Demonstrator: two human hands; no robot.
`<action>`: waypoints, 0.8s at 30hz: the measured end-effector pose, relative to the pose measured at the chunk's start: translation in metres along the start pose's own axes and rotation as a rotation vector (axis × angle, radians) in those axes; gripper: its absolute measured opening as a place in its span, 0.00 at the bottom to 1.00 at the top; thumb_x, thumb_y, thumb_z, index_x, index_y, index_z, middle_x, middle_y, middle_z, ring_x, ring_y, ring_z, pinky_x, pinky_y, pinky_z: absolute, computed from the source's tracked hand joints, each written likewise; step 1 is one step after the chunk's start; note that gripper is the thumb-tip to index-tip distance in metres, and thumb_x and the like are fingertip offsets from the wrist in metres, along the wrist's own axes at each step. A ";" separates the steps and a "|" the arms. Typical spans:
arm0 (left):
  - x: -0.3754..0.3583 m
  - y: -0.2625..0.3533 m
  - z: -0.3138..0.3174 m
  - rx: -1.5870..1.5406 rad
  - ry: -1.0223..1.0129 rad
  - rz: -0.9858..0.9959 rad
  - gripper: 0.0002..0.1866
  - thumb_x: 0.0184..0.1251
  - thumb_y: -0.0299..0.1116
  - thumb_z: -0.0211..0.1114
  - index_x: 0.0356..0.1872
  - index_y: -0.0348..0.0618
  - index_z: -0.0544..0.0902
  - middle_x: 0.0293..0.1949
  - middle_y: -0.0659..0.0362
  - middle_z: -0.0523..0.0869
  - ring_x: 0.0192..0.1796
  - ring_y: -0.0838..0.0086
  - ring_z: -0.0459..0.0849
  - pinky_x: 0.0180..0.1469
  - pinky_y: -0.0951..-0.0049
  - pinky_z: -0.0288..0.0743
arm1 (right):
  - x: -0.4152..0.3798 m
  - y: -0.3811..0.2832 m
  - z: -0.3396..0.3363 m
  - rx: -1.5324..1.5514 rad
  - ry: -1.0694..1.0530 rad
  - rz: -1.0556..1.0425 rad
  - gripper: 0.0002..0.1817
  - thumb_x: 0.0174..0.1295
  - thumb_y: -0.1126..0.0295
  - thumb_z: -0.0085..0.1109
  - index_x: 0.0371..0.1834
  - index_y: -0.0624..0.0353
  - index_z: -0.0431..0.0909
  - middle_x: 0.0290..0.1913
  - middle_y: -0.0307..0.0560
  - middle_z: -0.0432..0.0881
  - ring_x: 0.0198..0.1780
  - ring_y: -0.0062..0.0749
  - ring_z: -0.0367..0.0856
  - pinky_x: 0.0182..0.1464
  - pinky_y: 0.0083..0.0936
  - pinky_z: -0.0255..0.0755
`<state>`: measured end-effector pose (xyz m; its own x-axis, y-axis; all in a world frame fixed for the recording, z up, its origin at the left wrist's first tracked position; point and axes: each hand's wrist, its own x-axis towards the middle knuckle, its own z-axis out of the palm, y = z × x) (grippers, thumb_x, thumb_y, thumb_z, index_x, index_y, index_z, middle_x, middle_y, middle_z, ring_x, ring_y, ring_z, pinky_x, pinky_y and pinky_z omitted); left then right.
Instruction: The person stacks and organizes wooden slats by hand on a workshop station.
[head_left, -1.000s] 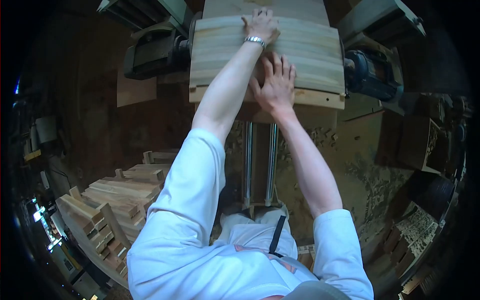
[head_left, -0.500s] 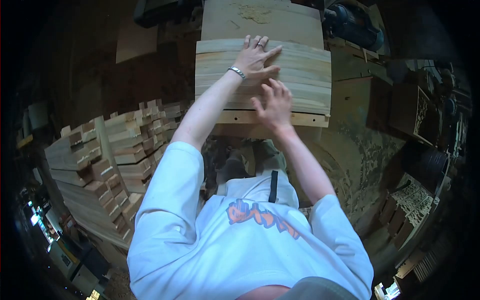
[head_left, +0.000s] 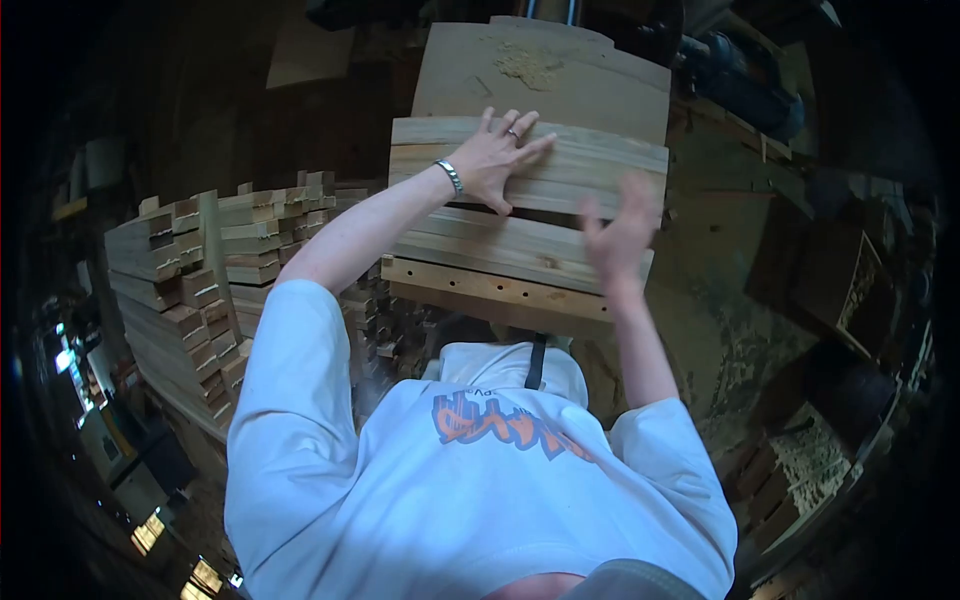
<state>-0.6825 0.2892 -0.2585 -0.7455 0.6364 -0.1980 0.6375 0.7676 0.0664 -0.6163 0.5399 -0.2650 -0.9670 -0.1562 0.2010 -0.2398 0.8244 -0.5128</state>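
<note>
In the head view, wooden boards [head_left: 590, 156] lie side by side across a pale worktop. My left hand [head_left: 492, 162], with a ring and a metal bracelet, rests on the far boards with its fingers spread. Its thumb reaches a dark gap that splits these boards from the nearer boards [head_left: 480, 238]. Over the right end of the boards is my right hand [head_left: 622, 240], blurred by motion, with thumb and fingers apart and nothing held. A wooden strip with several holes [head_left: 510, 288] runs along the near edge.
Sawdust [head_left: 525, 66] lies on the panel [head_left: 440, 80] behind the boards. Tall stacks of cut wood [head_left: 160, 285] stand at my left. A motor-like machine [head_left: 750, 90] sits at the far right, and a bin of wood shavings [head_left: 812, 465] at the lower right.
A gap has opened between the far and near boards. My right hand has moved right, toward the boards' end; my left hand stays spread on the far boards. The view has shifted slightly.
</note>
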 end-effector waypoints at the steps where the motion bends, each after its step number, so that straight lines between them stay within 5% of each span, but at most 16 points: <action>1: 0.006 0.002 -0.001 -0.100 -0.034 -0.014 0.73 0.19 0.51 0.80 0.77 0.59 0.46 0.70 0.40 0.55 0.70 0.46 0.57 0.68 0.37 0.53 | -0.019 -0.015 0.006 0.107 -0.151 -0.185 0.39 0.58 0.53 0.65 0.67 0.65 0.62 0.66 0.61 0.63 0.70 0.57 0.57 0.71 0.50 0.52; 3: 0.018 0.003 -0.017 -0.119 -0.140 -0.050 0.73 0.18 0.50 0.81 0.77 0.58 0.47 0.69 0.39 0.56 0.70 0.46 0.58 0.67 0.38 0.54 | -0.049 -0.056 0.007 0.139 -0.367 -0.308 0.41 0.58 0.50 0.63 0.68 0.64 0.61 0.67 0.59 0.62 0.71 0.57 0.56 0.71 0.54 0.50; 8: 0.029 -0.024 -0.030 -0.412 -0.243 -0.019 0.72 0.17 0.48 0.81 0.76 0.51 0.50 0.64 0.37 0.64 0.68 0.48 0.62 0.64 0.47 0.58 | -0.048 -0.042 0.033 0.049 -0.430 -0.462 0.46 0.57 0.43 0.61 0.70 0.65 0.59 0.69 0.60 0.61 0.71 0.57 0.56 0.71 0.59 0.47; 10: 0.023 -0.020 -0.055 -0.529 -0.294 -0.082 0.68 0.25 0.50 0.79 0.75 0.50 0.52 0.65 0.35 0.63 0.68 0.48 0.63 0.64 0.51 0.59 | -0.044 -0.034 0.025 0.049 -0.470 -0.493 0.48 0.56 0.41 0.61 0.70 0.66 0.58 0.68 0.60 0.61 0.71 0.58 0.56 0.71 0.60 0.47; 12: 0.000 -0.011 -0.071 -1.030 -0.470 -0.278 0.61 0.35 0.53 0.75 0.74 0.47 0.54 0.63 0.37 0.68 0.66 0.52 0.68 0.65 0.56 0.61 | -0.031 -0.036 0.024 0.004 -0.409 -0.486 0.51 0.52 0.39 0.64 0.69 0.67 0.60 0.67 0.60 0.63 0.68 0.58 0.60 0.70 0.61 0.48; 14: -0.045 0.021 -0.070 -1.637 -0.386 -0.353 0.45 0.53 0.43 0.68 0.72 0.40 0.58 0.46 0.50 0.84 0.53 0.66 0.80 0.61 0.66 0.67 | -0.026 -0.005 0.051 -0.059 -0.514 -0.598 0.49 0.50 0.42 0.67 0.68 0.65 0.62 0.65 0.60 0.67 0.65 0.54 0.66 0.68 0.54 0.56; 16: -0.102 0.064 -0.066 -1.937 -0.198 -0.331 0.42 0.56 0.39 0.66 0.71 0.40 0.58 0.42 0.55 0.85 0.51 0.68 0.81 0.61 0.68 0.68 | -0.017 0.009 0.079 0.520 -0.702 -0.469 0.46 0.48 0.51 0.71 0.69 0.61 0.63 0.64 0.56 0.68 0.65 0.48 0.66 0.67 0.41 0.59; 18: -0.159 0.117 -0.058 -2.062 -0.020 -0.385 0.46 0.52 0.42 0.69 0.72 0.41 0.57 0.50 0.52 0.81 0.55 0.67 0.78 0.63 0.65 0.66 | 0.012 -0.010 0.043 0.284 -0.708 -0.599 0.40 0.54 0.56 0.68 0.69 0.58 0.64 0.62 0.53 0.71 0.63 0.41 0.69 0.65 0.36 0.63; 20: -0.221 0.186 -0.052 -2.041 0.357 -0.376 0.53 0.46 0.47 0.72 0.73 0.40 0.56 0.59 0.49 0.74 0.62 0.65 0.73 0.67 0.63 0.62 | 0.021 0.015 0.059 0.683 -0.906 -0.250 0.36 0.58 0.57 0.66 0.68 0.59 0.66 0.61 0.53 0.73 0.63 0.40 0.70 0.66 0.36 0.63; 21: -0.247 0.224 -0.047 -2.055 0.499 -0.408 0.59 0.40 0.51 0.75 0.74 0.39 0.55 0.66 0.47 0.67 0.68 0.62 0.67 0.70 0.62 0.58 | 0.038 0.044 0.064 0.289 -1.105 -0.452 0.35 0.60 0.57 0.64 0.68 0.62 0.66 0.64 0.54 0.72 0.64 0.40 0.70 0.68 0.36 0.61; 22: -0.272 0.266 -0.042 -1.994 0.705 -0.514 0.60 0.38 0.53 0.76 0.74 0.38 0.55 0.66 0.46 0.67 0.69 0.60 0.66 0.71 0.62 0.55 | 0.047 0.011 0.038 0.070 -1.159 -0.383 0.35 0.59 0.58 0.64 0.68 0.63 0.67 0.66 0.55 0.70 0.67 0.42 0.67 0.70 0.38 0.59; 23: -0.297 0.308 -0.039 -1.811 0.829 -0.675 0.61 0.38 0.54 0.76 0.74 0.38 0.54 0.67 0.45 0.66 0.70 0.58 0.65 0.72 0.61 0.55 | 0.037 -0.021 0.015 0.334 -1.169 -0.255 0.38 0.53 0.62 0.68 0.68 0.63 0.67 0.65 0.53 0.71 0.65 0.44 0.69 0.66 0.36 0.63; 24: -0.316 0.352 -0.035 -1.639 0.934 -0.850 0.62 0.37 0.55 0.76 0.74 0.39 0.54 0.67 0.45 0.65 0.70 0.57 0.63 0.72 0.60 0.55 | 0.041 -0.026 0.019 0.509 -1.170 -0.464 0.44 0.49 0.64 0.70 0.71 0.63 0.61 0.67 0.52 0.69 0.60 0.45 0.72 0.61 0.34 0.68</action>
<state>-0.2298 0.3610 -0.1382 -0.8856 -0.4030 -0.2308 -0.1764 -0.1679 0.9699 -0.6515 0.5019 -0.2596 -0.2336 -0.9391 -0.2519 -0.3190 0.3188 -0.8925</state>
